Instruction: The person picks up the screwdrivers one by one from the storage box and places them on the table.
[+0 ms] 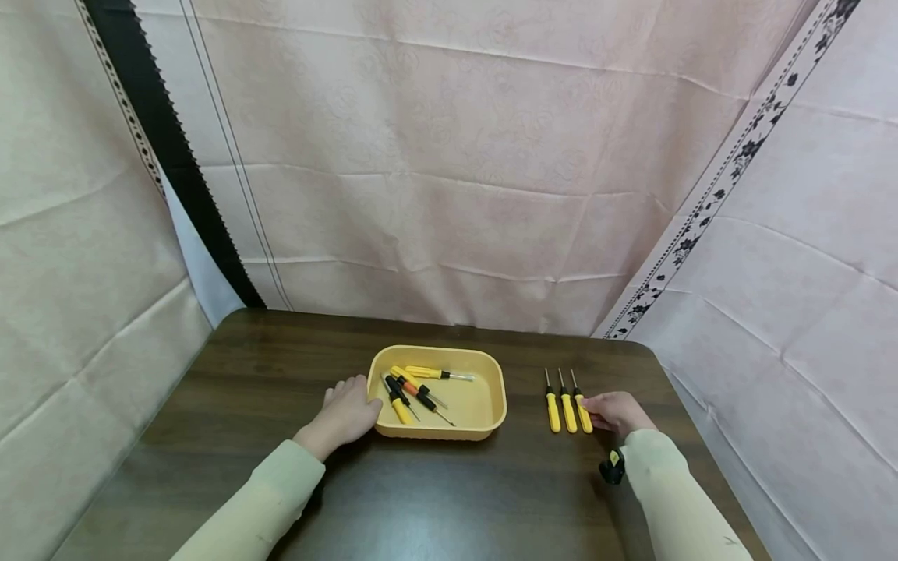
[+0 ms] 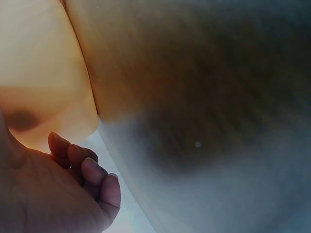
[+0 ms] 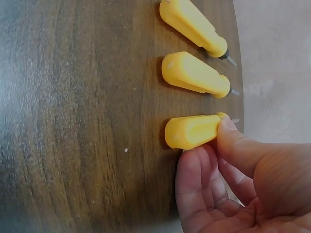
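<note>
My left hand grips the left rim of a yellow plastic tray, its thumb near the rim. In the left wrist view its fingers bend beside the tray's wall. Several screwdrivers lie jumbled in the tray, among them a yellow one at the back and an orange-and-black one. To the right, three yellow screwdrivers lie side by side, tips pointing away. My right hand pinches the rightmost screwdriver between thumb and fingers. Next to it are the middle screwdriver and the left screwdriver.
A dark brown wooden table bears everything. Pale cloth hangs behind the table and at both sides. A small black device is at my right wrist.
</note>
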A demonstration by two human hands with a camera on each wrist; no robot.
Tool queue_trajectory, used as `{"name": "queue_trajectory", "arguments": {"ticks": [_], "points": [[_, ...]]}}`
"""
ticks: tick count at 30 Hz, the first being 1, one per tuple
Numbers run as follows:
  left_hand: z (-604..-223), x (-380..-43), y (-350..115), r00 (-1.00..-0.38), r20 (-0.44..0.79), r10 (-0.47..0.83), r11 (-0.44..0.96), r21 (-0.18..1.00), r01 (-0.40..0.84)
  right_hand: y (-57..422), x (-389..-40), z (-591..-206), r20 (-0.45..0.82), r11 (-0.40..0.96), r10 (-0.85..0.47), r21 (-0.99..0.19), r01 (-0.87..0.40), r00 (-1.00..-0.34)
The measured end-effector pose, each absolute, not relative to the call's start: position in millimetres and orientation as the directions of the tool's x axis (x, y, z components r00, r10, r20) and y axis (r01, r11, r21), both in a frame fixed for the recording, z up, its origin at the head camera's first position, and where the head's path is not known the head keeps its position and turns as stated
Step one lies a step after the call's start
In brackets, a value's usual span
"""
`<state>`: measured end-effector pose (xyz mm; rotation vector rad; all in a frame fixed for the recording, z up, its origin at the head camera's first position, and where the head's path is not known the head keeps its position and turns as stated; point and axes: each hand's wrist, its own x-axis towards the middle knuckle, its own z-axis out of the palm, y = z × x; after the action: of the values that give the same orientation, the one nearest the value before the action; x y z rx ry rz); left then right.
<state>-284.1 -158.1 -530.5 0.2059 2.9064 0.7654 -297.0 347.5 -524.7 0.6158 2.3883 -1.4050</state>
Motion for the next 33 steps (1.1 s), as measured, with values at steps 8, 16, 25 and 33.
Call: {"name": "queue_trajectory", "arguments": {"ticks": [8, 16, 25, 33], "points": [[-528.0, -282.5, -156.4, -0.983, -0.091, 0.162, 0.857, 0.506, 0.094, 348.3, -293.4, -523.1, -0.472, 0.435, 0.207, -0.74, 0.512, -0.857], [-529.7, -283.0, -157.1, -0.982, -0.088, 0.165, 0.857, 0.505, 0.099, 348.4, -292.6, -510.5, -0.456, 0.512, 0.241, -0.69, 0.512, -0.857], [-528.2, -282.0, -157.5, -0.983, -0.092, 0.162, 0.855, 0.51, 0.093, 322.0, -293.6, -485.2, -0.36, 0.575, 0.151, -0.725, 0.378, -0.921], [-530.3, -283.5, -157.1, -0.983, -0.09, 0.161, 0.858, 0.504, 0.095, 283.5, -293.0, -457.7, -0.297, 0.551, 0.06, -0.786, 0.279, -0.953]]}}
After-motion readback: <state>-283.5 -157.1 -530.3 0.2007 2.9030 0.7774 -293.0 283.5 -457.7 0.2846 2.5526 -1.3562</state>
